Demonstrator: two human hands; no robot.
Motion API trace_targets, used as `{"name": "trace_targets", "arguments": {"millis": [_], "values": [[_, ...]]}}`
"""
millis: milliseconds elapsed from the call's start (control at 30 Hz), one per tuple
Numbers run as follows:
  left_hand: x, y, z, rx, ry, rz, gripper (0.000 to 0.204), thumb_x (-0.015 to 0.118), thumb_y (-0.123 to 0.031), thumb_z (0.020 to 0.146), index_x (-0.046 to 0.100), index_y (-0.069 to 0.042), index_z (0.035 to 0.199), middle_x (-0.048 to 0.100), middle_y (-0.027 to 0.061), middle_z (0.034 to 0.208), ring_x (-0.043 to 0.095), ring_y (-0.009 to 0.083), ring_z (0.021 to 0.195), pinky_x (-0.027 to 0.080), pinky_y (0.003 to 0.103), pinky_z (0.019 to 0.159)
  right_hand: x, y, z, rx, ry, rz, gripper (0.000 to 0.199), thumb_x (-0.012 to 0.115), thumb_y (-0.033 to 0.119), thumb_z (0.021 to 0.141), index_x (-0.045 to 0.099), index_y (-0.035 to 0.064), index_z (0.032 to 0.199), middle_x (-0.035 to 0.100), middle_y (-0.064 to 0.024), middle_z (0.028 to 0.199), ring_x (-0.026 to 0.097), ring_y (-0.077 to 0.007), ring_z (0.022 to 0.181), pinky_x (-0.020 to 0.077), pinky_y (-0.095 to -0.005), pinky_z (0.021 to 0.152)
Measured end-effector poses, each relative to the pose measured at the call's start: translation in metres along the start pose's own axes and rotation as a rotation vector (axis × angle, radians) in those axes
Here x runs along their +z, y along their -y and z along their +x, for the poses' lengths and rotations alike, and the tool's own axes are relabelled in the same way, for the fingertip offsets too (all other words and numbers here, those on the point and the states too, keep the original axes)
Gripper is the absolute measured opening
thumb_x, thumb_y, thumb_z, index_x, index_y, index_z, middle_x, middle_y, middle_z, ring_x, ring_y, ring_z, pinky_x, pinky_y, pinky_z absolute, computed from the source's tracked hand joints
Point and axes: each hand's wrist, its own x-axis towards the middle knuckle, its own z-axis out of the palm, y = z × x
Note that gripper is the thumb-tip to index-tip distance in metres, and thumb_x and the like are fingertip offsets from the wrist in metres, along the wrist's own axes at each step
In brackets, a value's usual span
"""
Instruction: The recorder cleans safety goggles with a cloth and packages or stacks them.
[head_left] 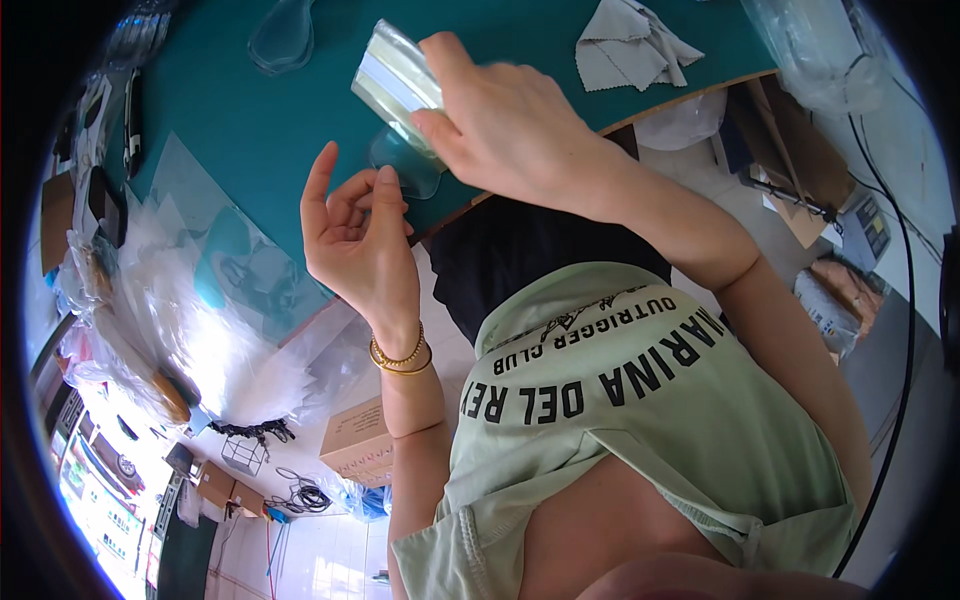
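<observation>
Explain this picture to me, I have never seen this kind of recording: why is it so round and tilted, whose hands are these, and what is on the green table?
There is no machine here. A person wears a wide fisheye camera on the head, looking down, so straight edges bend and their own pale green shirt fills the bottom. Both forearms are the wearer's. The right hand grips a small, shiny clear plastic packet above a clear curved lens-shaped piece lying at the edge of the dark green table top. The left hand, with gold bracelets on its wrist, is raised beside it, fingers loosely curled, holding nothing. Also on the table: a grey cleaning cloth, another clear lens-shaped piece and a heap of clear plastic bags.
</observation>
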Motion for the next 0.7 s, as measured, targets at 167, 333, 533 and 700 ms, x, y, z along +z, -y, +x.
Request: {"name": "trace_targets", "arguments": {"millis": [167, 333, 533, 700], "values": [[-0.001, 0.004, 0.0, -0.041, 0.01, 0.08, 0.046, 0.07, 0.002, 0.088, 0.053, 0.004, 0.131, 0.069, 0.0071, 0.087, 0.058, 0.0046, 0.063, 0.047, 0.018, 0.054, 0.001, 0.003, 0.001, -0.017, 0.102, 0.082, 0.035, 0.066, 0.016, 0.089, 0.041, -0.0018, 0.104, 0.063, -0.0215, 0.062, 0.063, -0.0422, 0.056, 0.05, -0.0486, 0.049], [0.001, 0.006, -0.003, -0.043, -0.025, 0.104, 0.045, 0.069, 0.001, 0.089, 0.053, 0.005, 0.131, 0.068, 0.0075, 0.087, 0.059, 0.0059, 0.066, 0.048, 0.018, 0.056, -0.016, -0.016, 0.007, 0.046, 0.031, 0.036, 0.033, 0.063, 0.019, 0.09, 0.046, -0.0074, 0.1, 0.067, -0.0241, 0.072, 0.069, -0.0391, 0.064, 0.0551, -0.0472, 0.055], [0.0, 0.003, -0.001, -0.032, -0.005, 0.145, 0.044, 0.068, 0.001, 0.089, 0.053, 0.005, 0.131, 0.068, 0.0073, 0.087, 0.06, 0.0065, 0.068, 0.049, 0.018, 0.057, 0.001, 0.007, -0.001, -0.013, 0.036, 0.012, 0.034, 0.067, 0.015, 0.088, 0.041, -0.002, 0.102, 0.061, -0.0195, 0.059, 0.063, -0.0409, 0.054, 0.0502, -0.0469, 0.048], [0.0, 0.005, -0.001, 0.003, -0.001, 0.167, 0.041, 0.068, 0.0, 0.09, 0.054, 0.006, 0.128, 0.068, 0.0073, 0.086, 0.06, 0.0064, 0.067, 0.049, 0.018, 0.057, 0.004, -0.01, 0.001, 0.0, 0.058, 0.085, 0.033, 0.065, 0.021, 0.091, 0.043, -0.0021, 0.103, 0.064, -0.021, 0.066, 0.065, -0.0399, 0.061, 0.0517, -0.0463, 0.054]]}}
